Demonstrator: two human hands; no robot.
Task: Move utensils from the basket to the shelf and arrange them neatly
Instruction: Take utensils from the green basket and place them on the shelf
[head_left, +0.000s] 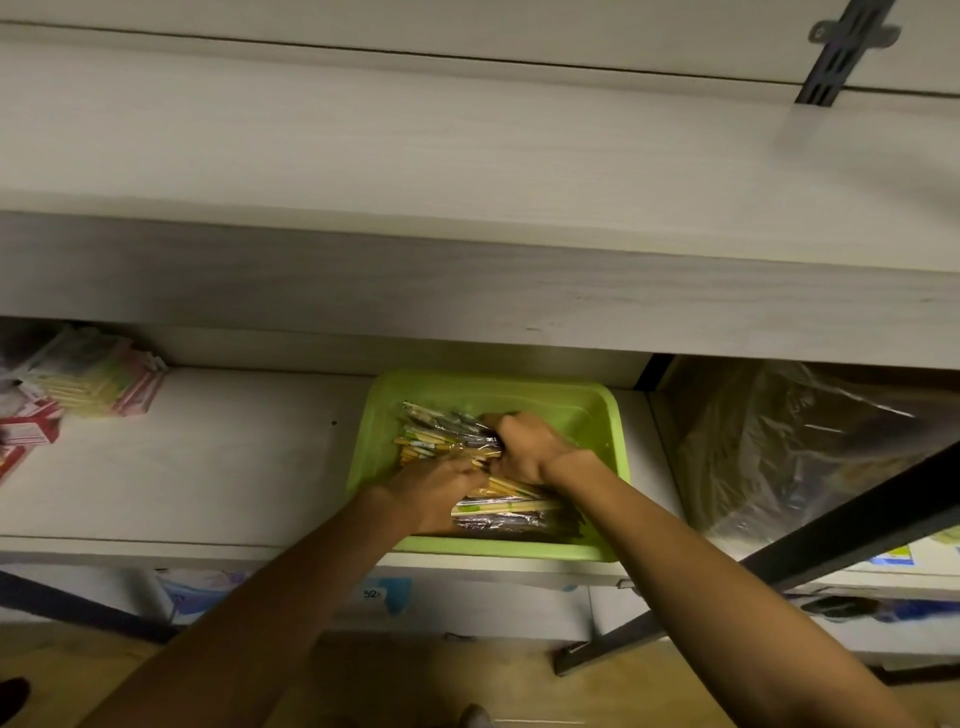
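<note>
Two hands of mine are down inside the shallow lime-green plastic basket (615, 415), which sits on the lower pale wood-grain shelf (208, 457), its near rim close to the shelf's front edge. My right hand (524, 447) is curled round a clear-wrapped bundle of chopsticks with yellow and dark ends (441, 431), gripping it near the middle of the basket. My left hand (441, 491) reaches in from the near left; its fingers are buried among the packets, so I cannot tell whether they grip anything. More wrapped packets of pale and dark chopsticks (514, 512) lie against the near wall of the basket, just beside my left wrist. The far right corner of the basket shows bare green floor.

To the left of the basket the lower shelf lies bare for a long stretch, up to a heap of red, pink and yellow packets (88, 379) at the far left. Overhead, the thick front edge of the upper pale wooden shelf (467, 291) hangs above the basket's far rim, leaving only a low gap. To the right, a crinkled clear plastic bag (779, 441) fills the next bay, and a black metal bar (831, 525) slants across near my right forearm.
</note>
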